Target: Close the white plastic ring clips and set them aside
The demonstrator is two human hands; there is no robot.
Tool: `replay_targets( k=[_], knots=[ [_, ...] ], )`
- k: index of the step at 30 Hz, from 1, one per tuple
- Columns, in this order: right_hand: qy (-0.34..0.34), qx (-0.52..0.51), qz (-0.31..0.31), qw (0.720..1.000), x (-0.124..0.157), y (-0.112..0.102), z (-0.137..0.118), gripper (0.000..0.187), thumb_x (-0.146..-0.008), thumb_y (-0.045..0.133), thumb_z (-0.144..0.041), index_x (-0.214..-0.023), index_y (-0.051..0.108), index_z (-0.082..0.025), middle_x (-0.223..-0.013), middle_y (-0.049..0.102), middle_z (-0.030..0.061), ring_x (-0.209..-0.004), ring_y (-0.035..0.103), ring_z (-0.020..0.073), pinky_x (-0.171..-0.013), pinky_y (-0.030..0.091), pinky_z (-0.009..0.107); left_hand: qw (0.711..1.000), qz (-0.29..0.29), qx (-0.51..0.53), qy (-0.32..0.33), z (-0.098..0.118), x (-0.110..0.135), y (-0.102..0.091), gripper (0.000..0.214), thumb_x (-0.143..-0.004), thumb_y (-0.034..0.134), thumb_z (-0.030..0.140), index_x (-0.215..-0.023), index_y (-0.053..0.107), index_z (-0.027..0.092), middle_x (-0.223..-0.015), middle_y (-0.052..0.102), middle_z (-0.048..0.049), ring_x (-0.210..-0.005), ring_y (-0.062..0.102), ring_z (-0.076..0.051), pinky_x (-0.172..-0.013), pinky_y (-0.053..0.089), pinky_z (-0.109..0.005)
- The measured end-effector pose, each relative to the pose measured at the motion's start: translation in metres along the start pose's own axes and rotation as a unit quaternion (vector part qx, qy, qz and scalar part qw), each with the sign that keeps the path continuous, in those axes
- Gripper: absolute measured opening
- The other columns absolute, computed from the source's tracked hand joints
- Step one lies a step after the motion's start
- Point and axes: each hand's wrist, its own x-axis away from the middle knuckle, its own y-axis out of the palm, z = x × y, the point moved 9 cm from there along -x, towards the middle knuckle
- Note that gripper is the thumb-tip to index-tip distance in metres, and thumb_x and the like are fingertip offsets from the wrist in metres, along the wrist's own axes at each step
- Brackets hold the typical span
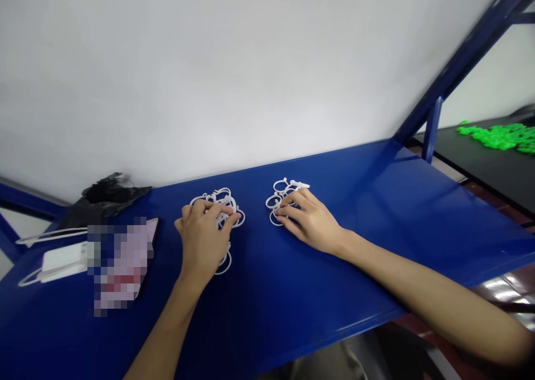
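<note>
Blue table [355,201], loosely curled hands [203,232] [311,217] on rings [230,203].

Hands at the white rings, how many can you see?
2. The left hand is over one bunch of white rings; the right hand is at another bunch to its right. No other hand shows, though the hands cover some rings.

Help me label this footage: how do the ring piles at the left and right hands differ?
The left pile spreads wider; the right pile is more compact. The left hand covers much of the left pile; the right hand reaches the right pile's right side. Both are white, on the blue table.
</note>
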Motion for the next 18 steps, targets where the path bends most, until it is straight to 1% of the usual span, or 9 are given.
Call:
replay_targets(
  k=[1,3,6,8,11,13,15,18],
  knots=[
    [-0.001,-0.004,0.0,1.0,0.0,0.0,-0.001,0.021,-0.098,0.053,-0.026,-0.099,0.071,-0.016,-0.101,0.065,0.0105,-0.092,0.056,0.0219,-0.084,0.051,0.04,1.0,0.016,0.009,0.017,0.005,0.001,-0.003,0.017,-0.089,0.063,0.039,-0.085,0.071,0.024,-0.093,0.062,-0.0069,-0.097,0.053,-0.029,-0.08,0.039,-0.043],
    [-0.003,-0.016,0.004,1.0,0.0,-0.002,-0.002,0.021,-0.098,0.052,-0.026,-0.102,0.07,-0.017,-0.1,0.066,0.0103,-0.092,0.056,0.0223,-0.083,0.052,0.041,0.996,0.055,0.017,0.072,0.018,0.005,-0.01,0.018,-0.091,0.061,0.036,-0.083,0.069,0.023,-0.083,0.062,-0.0051,-0.089,0.055,-0.026,-0.079,0.038,-0.042],
    [0.0,-0.043,0.011,0.999,0.001,-0.004,-0.004,0.022,-0.099,0.051,-0.028,-0.114,0.065,-0.018,-0.102,0.067,0.0096,-0.094,0.058,0.0226,-0.085,0.052,0.042,0.978,0.098,0.029,0.183,0.047,0.018,-0.016,0.016,-0.093,0.061,0.03,-0.081,0.067,0.022,-0.07,0.061,-0.0013,-0.077,0.054,-0.022,-0.078,0.036,-0.04],
    [0.014,-0.072,0.016,0.997,0.003,-0.004,-0.003,0.027,-0.099,0.052,-0.03,-0.122,0.059,-0.018,-0.1,0.068,0.0088,-0.093,0.06,0.0217,-0.084,0.053,0.041,0.961,0.106,0.042,0.253,0.065,0.029,-0.016,0.013,-0.092,0.062,0.025,-0.081,0.066,0.022,-0.068,0.062,0.0002,-0.073,0.053,-0.02,-0.076,0.036,-0.038],
    [0.048,-0.136,0.014,0.99,0.006,0.001,0.0,0.033,-0.097,0.057,-0.033,-0.126,0.054,-0.018,-0.096,0.067,0.0064,-0.088,0.062,0.019,-0.08,0.055,0.036,0.939,0.107,0.046,0.324,0.085,0.042,-0.015,0.012,-0.091,0.062,0.021,-0.079,0.065,0.02,-0.067,0.06,0.0004,-0.072,0.051,-0.019,-0.075,0.036,-0.036],
    [0.067,-0.179,0.012,0.982,0.008,0.006,0.0,0.032,-0.095,0.059,-0.03,-0.125,0.054,-0.017,-0.095,0.066,0.0053,-0.086,0.064,0.0167,-0.078,0.055,0.032,0.928,0.11,0.041,0.353,0.093,0.047,-0.014,0.014,-0.091,0.061,0.019,-0.077,0.063,0.02,-0.065,0.058,0.0005,-0.072,0.049,-0.019,-0.076,0.037,-0.035],
    [0.078,-0.21,0.019,0.975,0.009,0.008,-0.001,0.028,-0.095,0.058,-0.025,-0.122,0.056,-0.017,-0.094,0.066,0.0047,-0.083,0.064,0.0144,-0.076,0.056,0.029,0.924,0.109,0.039,0.366,0.096,0.049,-0.013,0.015,-0.092,0.061,0.018,-0.076,0.062,0.02,-0.065,0.058,0.0003,-0.072,0.049,-0.019,-0.076,0.037,-0.035],
    [0.088,-0.224,0.036,0.97,0.01,0.006,-0.002,0.024,-0.095,0.054,-0.021,-0.118,0.058,-0.016,-0.092,0.066,0.0041,-0.079,0.064,0.0124,-0.073,0.055,0.026,0.93,0.106,0.054,0.347,0.093,0.047,-0.01,0.008,-0.092,0.06,0.022,-0.085,0.061,0.02,-0.073,0.06,-0.0015,-0.075,0.051,-0.02,-0.076,0.04,-0.035]
  ],
)
